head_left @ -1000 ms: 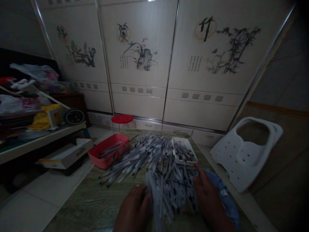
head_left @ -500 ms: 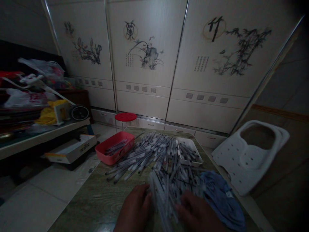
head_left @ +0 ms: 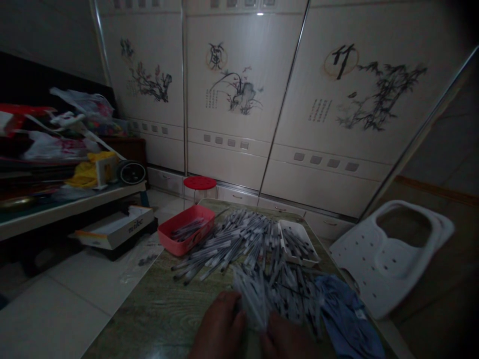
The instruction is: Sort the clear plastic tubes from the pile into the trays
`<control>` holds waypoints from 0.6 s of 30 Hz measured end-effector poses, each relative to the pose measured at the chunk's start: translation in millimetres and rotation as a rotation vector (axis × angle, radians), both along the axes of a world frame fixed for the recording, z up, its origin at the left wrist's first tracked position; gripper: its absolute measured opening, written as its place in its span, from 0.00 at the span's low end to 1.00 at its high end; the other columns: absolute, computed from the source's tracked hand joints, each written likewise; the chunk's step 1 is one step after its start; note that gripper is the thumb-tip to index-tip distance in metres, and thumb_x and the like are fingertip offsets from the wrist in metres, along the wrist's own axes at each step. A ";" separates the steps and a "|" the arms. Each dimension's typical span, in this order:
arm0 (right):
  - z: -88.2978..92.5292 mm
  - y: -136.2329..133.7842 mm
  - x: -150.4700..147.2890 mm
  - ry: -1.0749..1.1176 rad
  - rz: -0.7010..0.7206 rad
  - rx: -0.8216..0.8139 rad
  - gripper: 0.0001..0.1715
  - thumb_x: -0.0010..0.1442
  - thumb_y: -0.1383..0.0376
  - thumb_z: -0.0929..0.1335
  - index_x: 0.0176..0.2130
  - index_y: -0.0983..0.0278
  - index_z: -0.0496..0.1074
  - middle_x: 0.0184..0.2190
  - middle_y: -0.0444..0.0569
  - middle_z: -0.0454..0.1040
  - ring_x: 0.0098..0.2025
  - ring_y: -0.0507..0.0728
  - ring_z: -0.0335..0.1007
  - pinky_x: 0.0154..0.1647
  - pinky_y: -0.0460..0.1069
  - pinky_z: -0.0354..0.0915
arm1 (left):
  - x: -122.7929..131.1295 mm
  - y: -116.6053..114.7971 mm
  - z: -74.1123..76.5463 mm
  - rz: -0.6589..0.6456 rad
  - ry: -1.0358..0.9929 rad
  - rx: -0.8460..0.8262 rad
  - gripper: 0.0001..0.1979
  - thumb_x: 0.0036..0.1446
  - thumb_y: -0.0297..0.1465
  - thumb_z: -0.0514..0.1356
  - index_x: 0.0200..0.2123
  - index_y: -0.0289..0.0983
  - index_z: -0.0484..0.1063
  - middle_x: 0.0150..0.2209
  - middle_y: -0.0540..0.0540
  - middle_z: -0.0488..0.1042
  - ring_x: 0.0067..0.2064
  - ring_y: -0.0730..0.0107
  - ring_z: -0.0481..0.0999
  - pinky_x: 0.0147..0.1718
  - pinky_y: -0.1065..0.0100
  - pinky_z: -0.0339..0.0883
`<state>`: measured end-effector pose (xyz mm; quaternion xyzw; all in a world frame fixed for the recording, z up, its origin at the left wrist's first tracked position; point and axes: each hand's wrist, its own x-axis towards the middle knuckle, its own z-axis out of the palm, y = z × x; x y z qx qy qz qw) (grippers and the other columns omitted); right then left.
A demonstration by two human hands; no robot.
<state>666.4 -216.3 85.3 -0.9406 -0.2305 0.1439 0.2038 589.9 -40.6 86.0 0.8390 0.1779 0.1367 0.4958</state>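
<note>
Near the table's front edge, my left hand [head_left: 220,324] and my right hand [head_left: 286,336] are closed on either side of a bundle of clear pen-like sticks [head_left: 254,296], partly blurred. Beyond them a large heap of similar sticks with dark tips [head_left: 243,229] spreads over the table [head_left: 157,304]. A red basket [head_left: 170,245] at the heap's left holds some sticks, and a white tray [head_left: 317,260] at its right holds more. Blue cloth [head_left: 346,316] lies right of my right hand.
A red stool [head_left: 200,183] stands behind the table. On the right is a folded white plastic chair [head_left: 374,254]. At left, a cluttered bench [head_left: 75,210] stands over an open shoe box [head_left: 116,234].
My right hand has moved left, closer to my left hand, and closed on the bundle between them. The whole view has shifted a little, so most things appear farther right.
</note>
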 end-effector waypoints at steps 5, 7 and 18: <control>13.0 15.9 16.4 -0.140 0.012 -0.145 0.12 0.67 0.65 0.62 0.41 0.61 0.76 0.40 0.60 0.85 0.43 0.67 0.82 0.34 0.52 0.58 | 2.9 -1.6 -4.3 0.011 -0.034 -0.027 0.18 0.58 0.32 0.62 0.51 0.36 0.82 0.51 0.32 0.82 0.54 0.45 0.79 0.57 0.54 0.66; 16.9 14.7 21.5 -0.150 0.000 -0.099 0.11 0.67 0.66 0.62 0.41 0.62 0.75 0.39 0.59 0.84 0.42 0.65 0.82 0.35 0.52 0.58 | 5.2 -3.3 -4.6 0.012 -0.013 -0.034 0.19 0.58 0.32 0.62 0.52 0.36 0.82 0.54 0.31 0.81 0.58 0.43 0.77 0.60 0.52 0.64; 47.2 26.0 86.8 -0.155 -0.026 0.045 0.13 0.67 0.62 0.61 0.34 0.61 0.72 0.32 0.47 0.79 0.37 0.56 0.76 0.34 0.48 0.58 | 11.3 -15.6 -6.8 -0.080 0.004 0.001 0.15 0.58 0.32 0.62 0.46 0.39 0.83 0.47 0.33 0.81 0.51 0.44 0.79 0.52 0.54 0.68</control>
